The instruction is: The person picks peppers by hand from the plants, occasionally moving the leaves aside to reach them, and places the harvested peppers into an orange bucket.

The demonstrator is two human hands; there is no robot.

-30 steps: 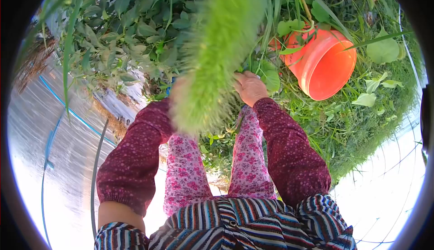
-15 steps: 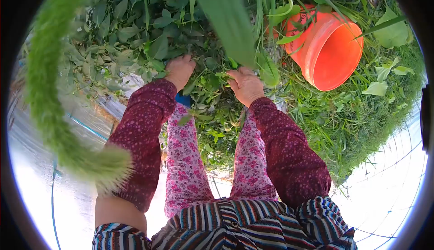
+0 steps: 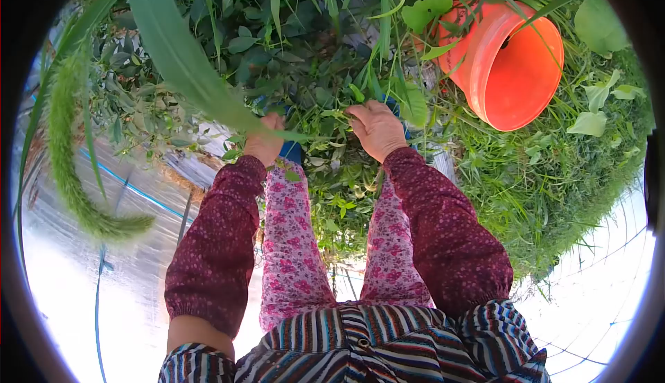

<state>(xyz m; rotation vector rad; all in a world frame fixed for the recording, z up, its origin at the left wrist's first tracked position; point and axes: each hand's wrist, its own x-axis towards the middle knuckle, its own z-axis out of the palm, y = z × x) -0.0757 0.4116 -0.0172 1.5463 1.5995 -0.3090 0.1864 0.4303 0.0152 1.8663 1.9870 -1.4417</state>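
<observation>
My right hand (image 3: pixel 377 132) is in the low leafy plants (image 3: pixel 315 99), its thumb and fingers drawn together at a thin green stem; what is between the fingertips is too small to make out. Just above those fingertips hangs a small, shiny green pod-like piece (image 3: pixel 356 93). To the left, at the near edge of the same foliage, is my left hand (image 3: pixel 264 142). A long grass blade (image 3: pixel 183 57) crosses in front of it and hides part of its fingers, which look curled; what they hold does not show.
An orange bucket (image 3: pixel 478 71) lies tipped in the grass at upper right, its mouth towards me. A fuzzy foxtail seed head (image 3: pixel 66 134) hangs close at the left. Plastic sheeting (image 3: pixel 131 196) with a blue line covers the ground at left. Blue footwear (image 3: pixel 291 151) shows below the leaves.
My left hand has drawn back towards my body, out of the leaves. My right hand stays nearly in place. The long grass blade and the foxtail have shifted left in view.
</observation>
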